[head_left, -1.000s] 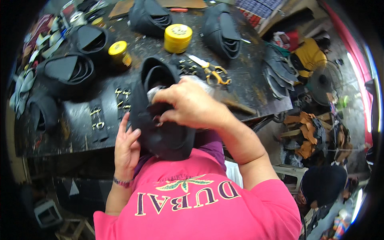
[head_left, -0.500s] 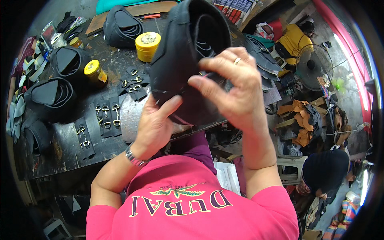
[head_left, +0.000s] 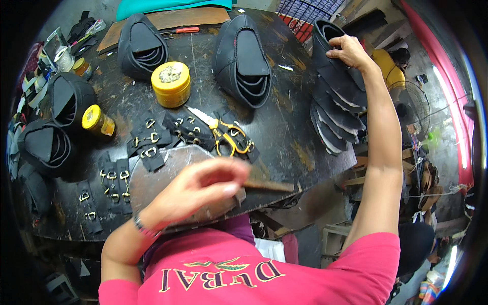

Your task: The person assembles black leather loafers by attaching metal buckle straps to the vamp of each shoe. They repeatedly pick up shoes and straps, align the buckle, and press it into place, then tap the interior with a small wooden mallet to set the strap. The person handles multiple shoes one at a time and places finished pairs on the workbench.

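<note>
My right hand (head_left: 349, 52) reaches to the far right, its fingers closed over the edge of a black shoe upper (head_left: 325, 47) on top of a stack of black pieces (head_left: 335, 109). Slightly blurred, my left hand (head_left: 201, 185) hovers empty above a worn flat slab (head_left: 152, 178), its thumb and fingers apart. Between the hands, at the far middle of the table, stands another black shoe upper (head_left: 252, 58) with curled layers inside. Beyond my left hand lie yellow-and-black-handled scissors (head_left: 231, 137) and black straps with gold-coloured buckles (head_left: 150, 137). A flat wooden stick (head_left: 269, 186) lies beside that hand.
Around the dark table (head_left: 284, 122) stand more black uppers (head_left: 140, 48), a yellow tub (head_left: 171, 86) and a yellow-lidded jar (head_left: 99, 121). A red-handled tool (head_left: 185, 30) lies at the back. A fan (head_left: 410, 109) and a person in yellow (head_left: 389, 66) are at right.
Both hands have left the black upper they held; one like it now stands on the table. My right hand has moved far right to the stack, and my left lower, over the slab.
</note>
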The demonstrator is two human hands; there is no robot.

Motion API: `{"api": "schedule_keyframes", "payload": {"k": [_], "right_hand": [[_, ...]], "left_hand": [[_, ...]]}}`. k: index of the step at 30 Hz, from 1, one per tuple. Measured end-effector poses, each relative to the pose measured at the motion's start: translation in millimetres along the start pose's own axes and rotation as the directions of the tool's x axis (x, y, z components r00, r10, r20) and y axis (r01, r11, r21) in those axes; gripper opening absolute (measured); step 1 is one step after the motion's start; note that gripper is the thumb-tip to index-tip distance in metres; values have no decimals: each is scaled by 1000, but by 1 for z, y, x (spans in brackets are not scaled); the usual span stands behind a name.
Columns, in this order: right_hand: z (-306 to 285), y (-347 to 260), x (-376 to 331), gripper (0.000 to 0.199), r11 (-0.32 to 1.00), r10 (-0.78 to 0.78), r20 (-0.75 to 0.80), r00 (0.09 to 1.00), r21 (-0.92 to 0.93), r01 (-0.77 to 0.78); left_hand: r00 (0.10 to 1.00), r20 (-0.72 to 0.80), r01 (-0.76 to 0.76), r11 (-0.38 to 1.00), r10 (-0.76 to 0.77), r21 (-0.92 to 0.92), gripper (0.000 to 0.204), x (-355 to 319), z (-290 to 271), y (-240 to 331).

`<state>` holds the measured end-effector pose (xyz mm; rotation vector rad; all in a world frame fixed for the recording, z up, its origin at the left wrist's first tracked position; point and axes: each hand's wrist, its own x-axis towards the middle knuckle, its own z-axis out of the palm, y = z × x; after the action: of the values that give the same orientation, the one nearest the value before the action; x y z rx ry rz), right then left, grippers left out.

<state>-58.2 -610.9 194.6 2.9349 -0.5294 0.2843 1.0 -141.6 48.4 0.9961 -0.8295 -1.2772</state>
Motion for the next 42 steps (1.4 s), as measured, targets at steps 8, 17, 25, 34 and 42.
{"api": "schedule_keyframes", "payload": {"k": [8, 17, 25, 34, 42], "right_hand": [[139, 90, 40, 32, 943, 249, 423, 871, 98, -317], [117, 72, -6, 81, 936, 336, 99, 937, -148, -320], [121, 46, -61, 102, 764, 634, 234, 737, -41, -644], [116, 4, -80, 99, 877, 464, 316, 828, -33, -479], [116, -71, -83, 84, 938, 280, -214, 936, -144, -314]], "left_hand": [[872, -463, 83, 979, -162, -187, 27, -66, -40, -28], [879, -422, 184, 974, -225, -135, 29, -61, -38, -40], [892, -371, 217, 965, -257, -146, 28, -71, -26, -41], [940, -277, 194, 980, -199, -44, 26, -70, -9, -41], [982, -188, 11, 995, 8, 101, 27, -102, -6, -18]]}}
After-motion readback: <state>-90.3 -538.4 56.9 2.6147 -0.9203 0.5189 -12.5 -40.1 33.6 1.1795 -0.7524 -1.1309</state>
